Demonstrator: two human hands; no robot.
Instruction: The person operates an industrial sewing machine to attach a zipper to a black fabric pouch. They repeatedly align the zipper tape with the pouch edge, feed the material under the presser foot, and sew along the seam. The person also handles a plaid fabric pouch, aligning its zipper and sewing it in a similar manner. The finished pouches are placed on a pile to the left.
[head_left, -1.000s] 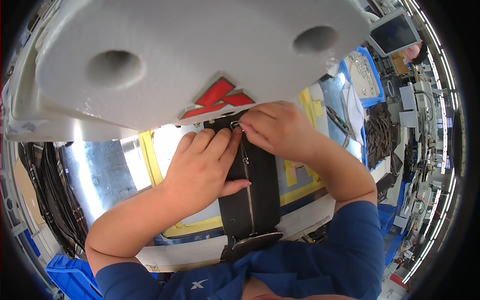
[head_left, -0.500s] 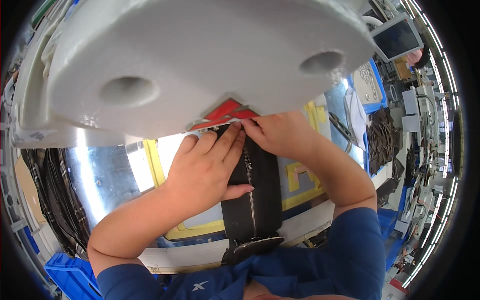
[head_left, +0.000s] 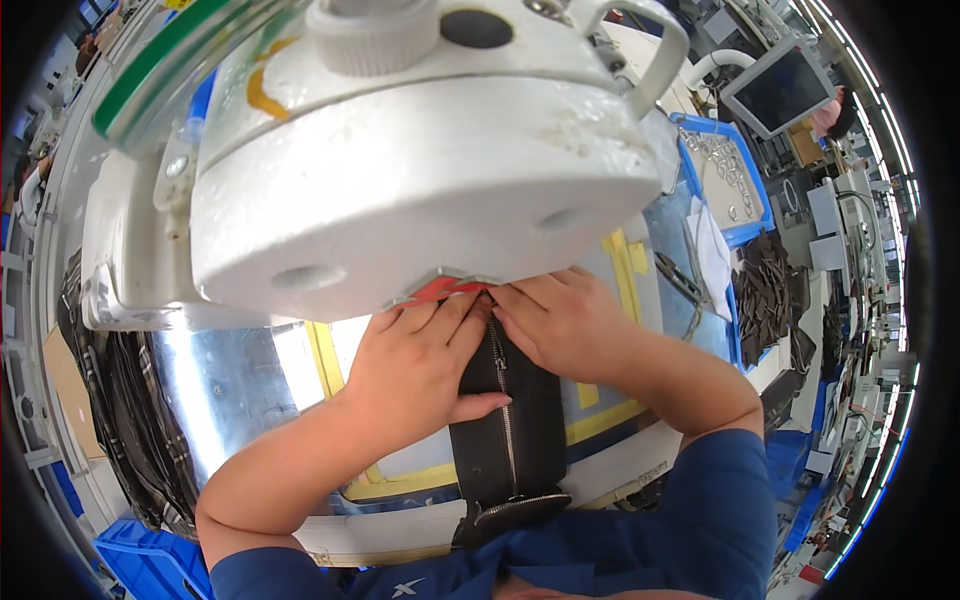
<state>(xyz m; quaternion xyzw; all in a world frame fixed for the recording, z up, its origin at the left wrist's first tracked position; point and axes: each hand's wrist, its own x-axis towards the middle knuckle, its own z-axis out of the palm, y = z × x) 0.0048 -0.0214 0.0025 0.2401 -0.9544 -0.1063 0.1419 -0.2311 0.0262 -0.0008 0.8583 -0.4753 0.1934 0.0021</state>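
Shiny worktable (head_left: 215,400); on it yellow tape (head_left: 420,485), black zippered strip (head_left: 540,425), dark tool (head_left: 680,280) right.

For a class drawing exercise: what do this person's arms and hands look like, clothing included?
The person wears a dark blue shirt with short sleeves and a small white mark on its front. The forearms are bare. The left hand and right hand wear no gloves; no watch or bracelet shows.
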